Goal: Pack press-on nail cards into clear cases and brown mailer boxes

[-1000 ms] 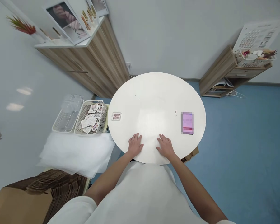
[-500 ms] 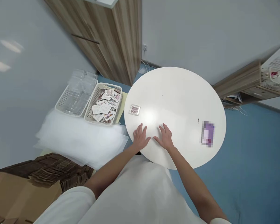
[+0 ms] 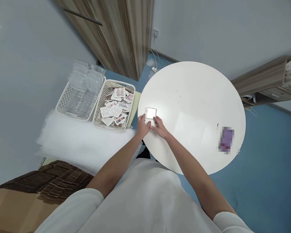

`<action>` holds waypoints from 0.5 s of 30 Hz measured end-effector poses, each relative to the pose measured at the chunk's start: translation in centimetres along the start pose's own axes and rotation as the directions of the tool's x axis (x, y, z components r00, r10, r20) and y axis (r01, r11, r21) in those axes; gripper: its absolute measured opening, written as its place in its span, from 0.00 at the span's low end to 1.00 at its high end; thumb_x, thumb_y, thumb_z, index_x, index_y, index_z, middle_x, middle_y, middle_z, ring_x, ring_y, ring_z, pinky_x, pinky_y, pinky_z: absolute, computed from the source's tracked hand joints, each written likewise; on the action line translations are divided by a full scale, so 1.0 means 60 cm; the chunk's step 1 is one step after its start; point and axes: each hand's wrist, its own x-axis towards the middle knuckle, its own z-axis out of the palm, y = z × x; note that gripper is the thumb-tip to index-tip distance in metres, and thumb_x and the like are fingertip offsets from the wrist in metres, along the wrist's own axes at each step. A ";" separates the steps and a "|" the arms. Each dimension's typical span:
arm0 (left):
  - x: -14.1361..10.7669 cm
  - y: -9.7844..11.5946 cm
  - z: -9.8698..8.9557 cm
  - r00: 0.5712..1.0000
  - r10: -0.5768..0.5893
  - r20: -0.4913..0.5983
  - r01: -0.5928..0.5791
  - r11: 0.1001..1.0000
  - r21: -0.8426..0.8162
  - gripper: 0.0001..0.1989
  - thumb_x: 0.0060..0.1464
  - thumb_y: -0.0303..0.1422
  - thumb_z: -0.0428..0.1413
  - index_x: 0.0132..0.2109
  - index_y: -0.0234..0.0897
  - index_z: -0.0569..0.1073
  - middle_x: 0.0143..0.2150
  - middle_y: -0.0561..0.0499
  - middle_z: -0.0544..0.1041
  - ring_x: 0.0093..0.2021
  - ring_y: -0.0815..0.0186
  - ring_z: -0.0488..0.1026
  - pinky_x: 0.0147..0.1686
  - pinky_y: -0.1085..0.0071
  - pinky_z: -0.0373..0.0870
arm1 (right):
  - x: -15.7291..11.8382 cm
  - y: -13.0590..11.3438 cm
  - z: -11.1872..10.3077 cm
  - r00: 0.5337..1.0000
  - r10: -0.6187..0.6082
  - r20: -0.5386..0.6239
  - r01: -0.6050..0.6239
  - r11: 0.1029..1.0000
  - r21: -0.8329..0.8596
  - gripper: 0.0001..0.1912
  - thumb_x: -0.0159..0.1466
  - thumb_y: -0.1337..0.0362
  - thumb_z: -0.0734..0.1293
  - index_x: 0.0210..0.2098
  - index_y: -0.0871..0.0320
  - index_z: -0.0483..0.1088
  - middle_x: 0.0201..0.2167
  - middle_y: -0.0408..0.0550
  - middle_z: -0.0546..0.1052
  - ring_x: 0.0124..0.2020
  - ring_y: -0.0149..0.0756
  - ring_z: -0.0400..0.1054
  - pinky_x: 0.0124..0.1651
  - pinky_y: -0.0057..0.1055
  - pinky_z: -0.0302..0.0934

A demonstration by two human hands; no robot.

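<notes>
A small clear plastic box [image 3: 150, 118] is at the left side of the round white table [image 3: 196, 94]. Glare covers its top, so what lies inside cannot be made out now. My left hand [image 3: 143, 127] grips its left edge, fingers along the side and thumb toward the near edge. From the right, my right hand [image 3: 161, 128] has its fingers closed on the box's near right corner. Both thumbs come close together just below the box.
Left of the table stand a white basket [image 3: 95, 120] of carded items and another basket [image 3: 59, 105] of clear plastic boxes. White sheets [image 3: 87, 142] lie before them, beside a carton [image 3: 16, 210] of brown cardboard. A blurred purple item [image 3: 226, 139] rests at the table's right.
Both hands have moved left and forward from lying spread on the table and taken hold of the plastic box. Its pink contents showed earlier; glare hides them now. The view has shifted.
</notes>
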 end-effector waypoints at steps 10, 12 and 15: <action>-0.046 0.023 0.030 0.994 0.100 -0.034 -0.104 0.988 -0.117 0.24 0.48 0.29 0.52 0.55 0.38 0.63 0.46 0.46 0.65 0.43 0.65 0.67 0.44 0.67 0.65 | -0.064 0.016 -0.031 0.982 -0.079 -0.173 0.081 0.997 0.008 0.34 0.53 0.53 0.66 0.57 0.47 0.53 0.59 0.48 0.50 0.60 0.41 0.48 0.56 0.41 0.52; -0.073 0.036 0.049 0.987 0.160 -0.010 -0.160 0.976 -0.145 0.23 0.48 0.29 0.52 0.54 0.38 0.64 0.45 0.47 0.65 0.43 0.66 0.67 0.44 0.67 0.66 | -0.095 0.035 -0.055 0.960 -0.147 -0.238 0.139 0.989 -0.051 0.31 0.54 0.55 0.65 0.56 0.47 0.55 0.58 0.48 0.53 0.59 0.40 0.49 0.55 0.41 0.54; -0.121 0.060 0.086 0.967 0.248 0.061 -0.237 0.960 -0.146 0.24 0.48 0.28 0.52 0.54 0.38 0.64 0.45 0.47 0.66 0.44 0.66 0.67 0.45 0.67 0.66 | -0.153 0.074 -0.099 0.920 -0.234 -0.315 0.181 0.966 -0.187 0.25 0.56 0.59 0.63 0.53 0.48 0.59 0.54 0.49 0.58 0.57 0.41 0.53 0.54 0.43 0.55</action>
